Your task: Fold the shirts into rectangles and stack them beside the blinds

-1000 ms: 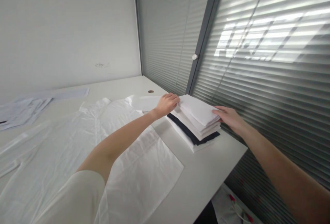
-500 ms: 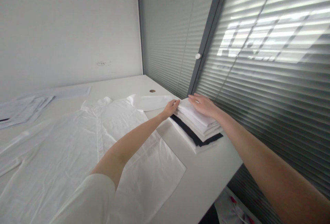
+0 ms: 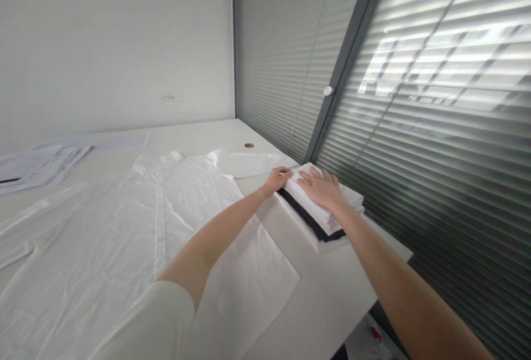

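A stack of folded clothes (image 3: 312, 203), mostly white with a black layer low in it, lies near the right edge of the table. My right hand (image 3: 321, 187) rests palm down on the top of the stack, fingers spread. At the stack's left far corner, my left hand (image 3: 277, 178) has its fingers curled around the edge of the upper white layers. A white button-up shirt (image 3: 124, 238) lies spread out, front up, to the left of the stack. One of its sleeves (image 3: 253, 164) reaches toward the stack behind my left hand.
Loose papers (image 3: 45, 163) with a dark pen (image 3: 10, 180) lie at the table's far left. A round cable hole (image 3: 249, 145) is near the back corner. A glass partition with blinds (image 3: 415, 144) runs along the right. Something with red parts (image 3: 375, 333) is below the table edge.
My right hand has moved slightly toward me over the stack, and its fingers have spread. My left hand stays at the stack's corner. The camera view has shifted a little.
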Demonstrator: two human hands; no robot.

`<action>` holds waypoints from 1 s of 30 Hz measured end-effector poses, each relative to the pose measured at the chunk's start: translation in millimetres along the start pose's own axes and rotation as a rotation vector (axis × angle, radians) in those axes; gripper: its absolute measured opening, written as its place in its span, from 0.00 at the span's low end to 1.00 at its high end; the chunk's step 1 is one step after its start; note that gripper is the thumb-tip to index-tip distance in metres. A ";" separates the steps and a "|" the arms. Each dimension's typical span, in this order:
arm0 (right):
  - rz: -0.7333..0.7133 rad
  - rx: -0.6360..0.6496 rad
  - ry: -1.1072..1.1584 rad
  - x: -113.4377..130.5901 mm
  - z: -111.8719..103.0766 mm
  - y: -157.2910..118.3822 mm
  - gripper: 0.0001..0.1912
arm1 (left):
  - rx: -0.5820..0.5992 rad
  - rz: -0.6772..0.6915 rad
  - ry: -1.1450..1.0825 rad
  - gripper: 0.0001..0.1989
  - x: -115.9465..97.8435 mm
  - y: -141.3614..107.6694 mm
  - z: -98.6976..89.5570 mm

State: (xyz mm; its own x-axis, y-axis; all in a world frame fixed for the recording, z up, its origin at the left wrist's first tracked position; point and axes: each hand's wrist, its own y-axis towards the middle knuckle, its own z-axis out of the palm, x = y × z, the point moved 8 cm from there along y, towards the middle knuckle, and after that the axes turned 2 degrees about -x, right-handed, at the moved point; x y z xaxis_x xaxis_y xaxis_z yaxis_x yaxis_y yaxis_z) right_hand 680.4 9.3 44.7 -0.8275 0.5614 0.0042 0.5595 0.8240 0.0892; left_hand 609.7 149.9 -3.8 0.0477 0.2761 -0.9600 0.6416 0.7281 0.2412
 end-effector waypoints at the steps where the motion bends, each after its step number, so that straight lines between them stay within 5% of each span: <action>1: -0.001 -0.010 -0.006 0.4 1.0 0.1 0.35 | -0.003 -0.008 -0.006 0.08 2.6 -0.1 0.3; 13: -0.019 -0.061 -0.053 5.3 1.6 -5.2 0.32 | 0.012 -0.045 -0.009 0.09 12.8 0.9 -0.6; 23: -0.035 -0.098 -0.030 4.8 2.8 -5.4 0.32 | 0.051 0.009 0.147 0.11 -3.1 2.5 -4.7; 27: -0.042 -0.104 -0.014 2.8 4.0 -5.7 0.32 | 0.033 0.031 0.306 0.15 -6.3 -3.9 -39.2; 30: -0.043 -0.104 -0.007 2.0 4.0 -5.3 0.32 | 0.020 0.030 0.477 0.14 0.0 -20.9 -96.0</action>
State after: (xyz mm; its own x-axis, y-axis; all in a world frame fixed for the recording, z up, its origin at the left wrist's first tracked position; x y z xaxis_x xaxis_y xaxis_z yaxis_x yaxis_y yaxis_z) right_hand 676.0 6.4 40.3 -0.8501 0.5266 -0.0088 0.5154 0.8352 0.1916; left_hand 522.8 194.9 4.9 -0.2867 0.5575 -0.7791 0.6605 0.7041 0.2608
